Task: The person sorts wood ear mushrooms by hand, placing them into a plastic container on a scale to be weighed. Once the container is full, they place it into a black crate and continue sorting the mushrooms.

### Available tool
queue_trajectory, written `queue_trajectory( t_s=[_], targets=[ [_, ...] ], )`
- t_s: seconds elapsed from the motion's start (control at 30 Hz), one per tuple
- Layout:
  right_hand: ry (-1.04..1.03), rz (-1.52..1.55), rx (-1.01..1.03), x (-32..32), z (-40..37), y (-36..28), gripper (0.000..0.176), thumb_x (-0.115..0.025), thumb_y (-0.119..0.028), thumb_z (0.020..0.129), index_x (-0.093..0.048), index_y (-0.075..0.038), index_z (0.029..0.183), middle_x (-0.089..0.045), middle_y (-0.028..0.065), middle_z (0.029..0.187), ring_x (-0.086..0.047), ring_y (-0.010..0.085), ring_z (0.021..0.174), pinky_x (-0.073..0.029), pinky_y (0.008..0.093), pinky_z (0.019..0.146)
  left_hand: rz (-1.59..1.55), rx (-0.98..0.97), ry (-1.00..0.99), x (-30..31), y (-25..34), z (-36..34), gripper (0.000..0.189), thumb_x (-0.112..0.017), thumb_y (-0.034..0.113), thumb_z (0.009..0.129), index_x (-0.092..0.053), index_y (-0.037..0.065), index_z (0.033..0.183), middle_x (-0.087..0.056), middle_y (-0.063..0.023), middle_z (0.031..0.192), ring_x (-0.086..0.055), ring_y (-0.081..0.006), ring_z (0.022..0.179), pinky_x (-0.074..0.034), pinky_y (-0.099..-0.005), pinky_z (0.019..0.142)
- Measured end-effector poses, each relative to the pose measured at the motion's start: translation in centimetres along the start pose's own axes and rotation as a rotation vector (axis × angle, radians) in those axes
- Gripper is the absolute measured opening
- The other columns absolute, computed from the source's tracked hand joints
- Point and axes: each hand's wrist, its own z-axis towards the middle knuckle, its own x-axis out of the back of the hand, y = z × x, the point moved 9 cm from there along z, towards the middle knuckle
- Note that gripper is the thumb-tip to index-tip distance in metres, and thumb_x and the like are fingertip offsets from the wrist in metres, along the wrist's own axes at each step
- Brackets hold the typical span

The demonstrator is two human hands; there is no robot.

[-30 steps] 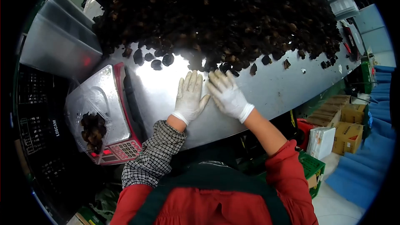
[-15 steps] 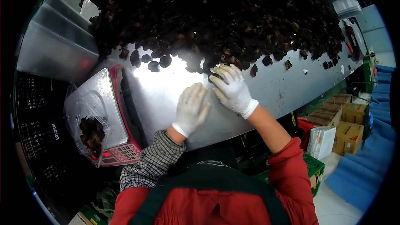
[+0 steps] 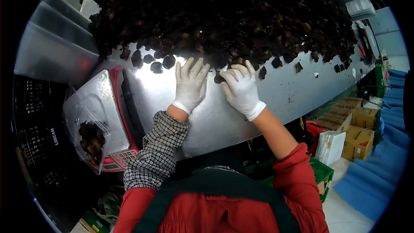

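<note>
A big heap of dark, dried, mushroom-like pieces (image 3: 224,21) covers the far part of the metal table (image 3: 276,90). My left hand (image 3: 189,84), in a white glove, has its fingers spread at the near edge of the heap and holds nothing. Beside it, my right hand (image 3: 242,87), also gloved, has curled fingers at the heap's edge. A small dark piece (image 3: 219,77) lies by its thumb and index finger; whether they grip it is unclear. Several loose pieces (image 3: 156,67) lie left of my left hand.
At the left, a scale (image 3: 97,112) carries a clear plastic container (image 3: 73,125) with dark pieces inside. Metal bins (image 3: 56,43) stand behind it, black crates (image 3: 36,133) beside it. Cardboard boxes (image 3: 359,142) and a green crate (image 3: 322,173) are at the lower right.
My left hand has moved forward and slightly left to the heap's edge, its fingers now spread. My right hand has shifted slightly and its fingers are more curled.
</note>
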Motion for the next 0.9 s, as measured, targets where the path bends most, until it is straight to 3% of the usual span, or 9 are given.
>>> queue_trajectory(
  t_s=[0.13,0.17,0.3,0.4,0.5,0.53,0.6,0.7,0.9],
  targets=[
    [-0.071,-0.037,-0.05,-2.8,-0.1,0.4,0.024,-0.068,-0.016,0.075,-0.064,-0.009,0.098,-0.06,0.0069,0.094,-0.052,0.0246,0.107,-0.026,0.0544,0.11,0.011,0.045,0.006,0.2,0.1,0.3,0.035,-0.065,0.018,0.084,-0.065,0.015,0.118,-0.059,-0.0051,0.121,-0.043,-0.0289,0.124,-0.015,-0.0554,0.114],
    [-0.051,-0.05,-0.016,-2.4,-0.2,0.2,0.021,-0.068,-0.013,0.075,-0.064,-0.01,0.095,-0.06,0.0076,0.094,-0.053,0.0259,0.105,-0.025,0.0556,0.11,0.004,0.044,0.044,0.4,0.1,0.4,0.034,-0.069,0.016,0.082,-0.066,0.017,0.116,-0.062,0.0001,0.108,-0.044,-0.0254,0.12,-0.013,-0.055,0.114],
    [-0.038,-0.057,-0.128,1.3,-0.1,2.7,0.02,-0.065,-0.006,0.075,-0.064,-0.01,0.094,-0.057,0.0074,0.09,-0.054,0.0271,0.102,-0.022,0.0555,0.111,0.007,0.035,0.099,0.1,-0.3,1.0,0.024,-0.07,0.014,0.081,-0.069,0.016,0.105,-0.062,0.0015,0.094,-0.05,-0.0226,0.108,-0.015,-0.0522,0.114],
    [0.042,-0.186,-0.147,3.9,0.9,3.0,0.018,-0.063,-0.005,0.075,-0.066,-0.008,0.093,-0.057,0.007,0.09,-0.054,0.0267,0.102,-0.028,0.0517,0.109,-0.072,0.081,0.091,0.0,-0.9,1.1,0.024,-0.07,0.013,0.081,-0.069,0.015,0.105,-0.063,0.0013,0.093,-0.049,-0.022,0.108,-0.015,-0.0509,0.114],
    [-0.151,0.094,0.016,0.5,0.0,-0.7,0.021,-0.061,-0.005,0.074,-0.065,-0.006,0.094,-0.061,0.0109,0.1,-0.058,0.027,0.102,-0.044,0.042,0.097,-0.151,0.122,0.13,0.1,-1.4,1.0,0.022,-0.067,0.012,0.081,-0.068,0.014,0.104,-0.064,-0.0012,0.092,-0.051,-0.0239,0.105,-0.017,-0.0511,0.113],
    [-0.18,0.064,0.077,-1.2,-0.5,-2.0,0.029,-0.057,-0.007,0.076,-0.064,-0.003,0.105,-0.061,0.0143,0.107,-0.059,0.0276,0.103,-0.046,0.039,0.096,-0.147,0.121,0.129,0.0,-1.4,1.0,0.023,-0.067,0.012,0.081,-0.068,0.014,0.104,-0.063,-0.0006,0.092,-0.05,-0.0233,0.106,-0.017,-0.0509,0.114],
    [-0.133,-0.085,0.063,-3.0,-0.4,-2.9,0.04,-0.056,-0.011,0.078,-0.059,0.002,0.116,-0.061,0.0161,0.112,-0.058,0.0284,0.108,-0.042,0.0407,0.101,-0.136,0.118,0.128,-0.1,-1.6,1.0,0.024,-0.068,0.012,0.082,-0.069,0.014,0.106,-0.063,0.0006,0.093,-0.049,-0.022,0.107,-0.016,-0.0504,0.114],
    [-0.186,-0.236,0.003,-5.3,0.2,-3.2,0.046,-0.054,-0.015,0.08,-0.055,0.007,0.12,-0.059,0.0178,0.118,-0.055,0.0289,0.112,-0.036,0.0447,0.106,-0.144,0.139,0.152,0.1,-1.8,1.0,0.025,-0.068,0.013,0.082,-0.069,0.014,0.107,-0.063,0.0,0.094,-0.049,-0.0225,0.108,-0.018,-0.0508,0.114],
    [-0.451,-0.171,0.183,-1.5,-4.9,-5.7,0.04,-0.052,-0.015,0.081,-0.058,0.003,0.117,-0.056,0.0162,0.12,-0.053,0.0276,0.115,-0.032,0.0511,0.108,-0.184,0.102,0.16,0.4,-1.4,0.9,0.025,-0.067,0.013,0.081,-0.067,0.012,0.105,-0.064,-0.0022,0.094,-0.05,-0.0249,0.105,-0.018,-0.0519,0.112]
  ],
)
